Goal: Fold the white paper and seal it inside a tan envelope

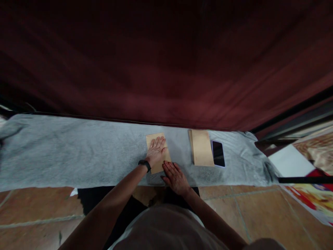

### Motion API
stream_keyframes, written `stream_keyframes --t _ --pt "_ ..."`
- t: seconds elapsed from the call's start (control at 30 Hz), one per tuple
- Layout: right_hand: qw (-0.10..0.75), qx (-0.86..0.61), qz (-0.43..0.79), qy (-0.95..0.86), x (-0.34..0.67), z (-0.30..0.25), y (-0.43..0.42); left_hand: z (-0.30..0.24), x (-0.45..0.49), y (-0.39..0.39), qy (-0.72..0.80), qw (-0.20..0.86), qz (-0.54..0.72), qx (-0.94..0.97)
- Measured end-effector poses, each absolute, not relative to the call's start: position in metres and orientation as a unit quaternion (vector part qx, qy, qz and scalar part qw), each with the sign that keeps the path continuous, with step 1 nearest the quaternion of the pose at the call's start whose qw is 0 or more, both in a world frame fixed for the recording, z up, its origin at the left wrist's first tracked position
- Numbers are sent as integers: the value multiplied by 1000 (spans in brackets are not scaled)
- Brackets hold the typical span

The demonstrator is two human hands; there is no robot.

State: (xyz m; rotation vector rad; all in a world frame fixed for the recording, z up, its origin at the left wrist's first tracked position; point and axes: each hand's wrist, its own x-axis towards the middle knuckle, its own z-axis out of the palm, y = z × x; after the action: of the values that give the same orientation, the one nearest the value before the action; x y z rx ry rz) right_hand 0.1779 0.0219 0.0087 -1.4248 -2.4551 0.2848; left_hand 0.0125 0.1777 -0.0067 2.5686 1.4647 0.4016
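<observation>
A flat tan piece that looks like a paper bag or envelope (156, 168) lies slightly turned on the grey cloth. My left hand (156, 151), with a dark band at the wrist, rests flat on its upper half, fingers stretched toward the far edge. At its lower right corner is my right hand (177, 178), fingers extended, the tips touching the paper's edge. Neither hand grips anything. To the right, a small stack of similar tan paper pieces (203, 148) lies on the cloth.
A phone (218, 153) with a dark screen lies beside the stack. Grey cloth (78, 152) covers the long narrow surface. Behind it hangs a dark red curtain-like sheet (161, 76). At the right are a dark bar (304, 180) and printed sheets (316, 199). Tiled floor (262, 211) lies below.
</observation>
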Motion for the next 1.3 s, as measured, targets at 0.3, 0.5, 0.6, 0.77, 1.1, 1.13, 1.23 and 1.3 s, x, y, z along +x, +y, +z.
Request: stream_keyframes --t 0.3,0.5,0.6,0.77,1.1,1.13,1.23,1.3 --pt "186 -518 128 -825 178 5 21 2 -8 93 465 82 107 875" --pt "265 -650 128 -700 170 2 35 3 -15 46 468 70 102 875" --pt "281 -694 168 -641 160 5 53 0 -15 34 477 50 109 871" --pt "382 -705 354 -482 156 11 79 -6 -14 29 482 22 137 865" --pt "540 -619 450 -350 157 12 65 -4 -14 30 478 42 203 854" --pt "557 -612 445 -341 168 16 68 -4 -15 30 483 49 211 848" --pt "616 -597 413 -306 216 29 76 -6 -17 31 495 55 225 837" --pt "669 -574 390 -265 254 38 79 -9 -17 31 488 48 224 843"
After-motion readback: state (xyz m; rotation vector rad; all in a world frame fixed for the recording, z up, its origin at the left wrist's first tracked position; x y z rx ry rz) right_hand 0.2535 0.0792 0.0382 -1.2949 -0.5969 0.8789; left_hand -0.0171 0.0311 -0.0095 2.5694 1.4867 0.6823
